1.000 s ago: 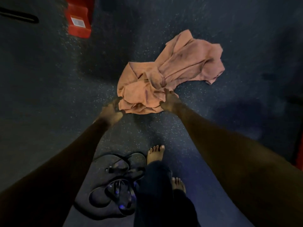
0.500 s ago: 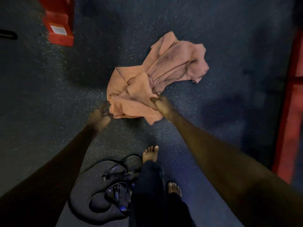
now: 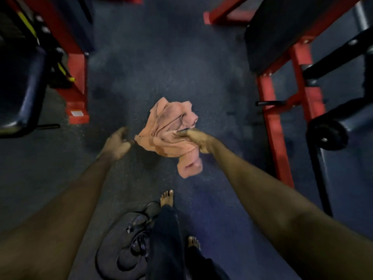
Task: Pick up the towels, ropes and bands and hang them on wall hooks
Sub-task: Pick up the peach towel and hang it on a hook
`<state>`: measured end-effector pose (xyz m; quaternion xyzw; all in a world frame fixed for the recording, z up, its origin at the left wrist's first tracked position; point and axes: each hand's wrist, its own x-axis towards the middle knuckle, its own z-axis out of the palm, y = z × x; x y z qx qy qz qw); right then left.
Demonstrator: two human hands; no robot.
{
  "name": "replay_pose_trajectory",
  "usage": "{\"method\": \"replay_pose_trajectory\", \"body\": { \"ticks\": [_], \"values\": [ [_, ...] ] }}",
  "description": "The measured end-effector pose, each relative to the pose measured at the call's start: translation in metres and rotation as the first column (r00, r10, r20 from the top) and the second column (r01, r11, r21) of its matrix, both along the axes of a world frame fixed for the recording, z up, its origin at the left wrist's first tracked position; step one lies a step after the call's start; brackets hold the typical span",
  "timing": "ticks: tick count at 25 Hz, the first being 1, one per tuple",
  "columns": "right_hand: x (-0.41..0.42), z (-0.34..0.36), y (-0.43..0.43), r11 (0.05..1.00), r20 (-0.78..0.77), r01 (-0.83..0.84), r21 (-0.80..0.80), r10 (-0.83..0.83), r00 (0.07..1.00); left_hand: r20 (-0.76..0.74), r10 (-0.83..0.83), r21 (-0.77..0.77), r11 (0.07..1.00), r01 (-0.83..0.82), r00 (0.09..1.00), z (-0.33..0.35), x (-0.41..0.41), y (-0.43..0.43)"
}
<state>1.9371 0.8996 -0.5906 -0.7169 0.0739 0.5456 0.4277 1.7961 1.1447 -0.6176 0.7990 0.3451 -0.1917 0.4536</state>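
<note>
Pink towel (image 3: pixel 167 128): left hand (image 3: pixel 117 143) pinches one corner, right hand (image 3: pixel 198 141) clenched round the middle. White label (image 3: pixel 77 113) on red frame (image 3: pixel 77 87) beyond left hand, unreadable.

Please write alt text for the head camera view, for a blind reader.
A crumpled salmon-pink cloth towel is held over a dark floor: the right hand grips its middle, the left hand pinches one edge. Red metal gym frames flank it.
</note>
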Motion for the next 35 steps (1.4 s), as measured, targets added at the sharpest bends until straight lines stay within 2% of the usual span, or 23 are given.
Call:
{"method": "replay_pose_trajectory", "body": {
  "ticks": [6,10,14,19,23,25,30,35],
  "values": [
    [-0.056,0.161,-0.098,0.992,0.181,0.061,0.108,-0.08,0.98,0.162,-0.06,0.099,0.994,0.045,0.985,0.16,-0.037,-0.094],
    [-0.1,0.258,-0.177,0.948,0.172,0.227,0.221,-0.267,0.948,0.236,-0.152,0.142,0.983,0.12,0.96,0.244,-0.078,-0.164],
    [-0.15,0.35,-0.261,0.896,0.222,0.293,0.334,-0.377,0.899,0.277,-0.323,0.208,0.94,0.272,0.905,0.318,-0.115,-0.23],
    [-0.229,0.428,-0.355,0.839,0.303,0.371,0.399,-0.502,0.81,0.33,-0.503,0.31,0.857,0.412,0.799,0.372,-0.138,-0.293],
    [-0.323,0.464,-0.439,0.723,0.25,0.491,0.486,-0.654,0.714,0.371,-0.615,0.317,0.788,0.527,0.696,0.398,-0.169,-0.364],
    [-0.365,0.479,-0.483,0.7,0.266,0.504,0.506,-0.683,0.681,0.379,-0.663,0.331,0.748,0.575,0.645,0.407,-0.184,-0.403],
    [-0.485,0.531,-0.609,0.634,0.329,0.55,0.543,-0.764,0.555,0.404,-0.784,0.337,0.606,0.72,0.471,0.439,-0.235,-0.541],
    [-0.59,0.568,-0.723,0.595,0.36,0.535,0.6,-0.798,0.484,0.417,-0.845,0.363,0.494,0.79,0.336,0.459,-0.29,-0.685]
  ]
}}
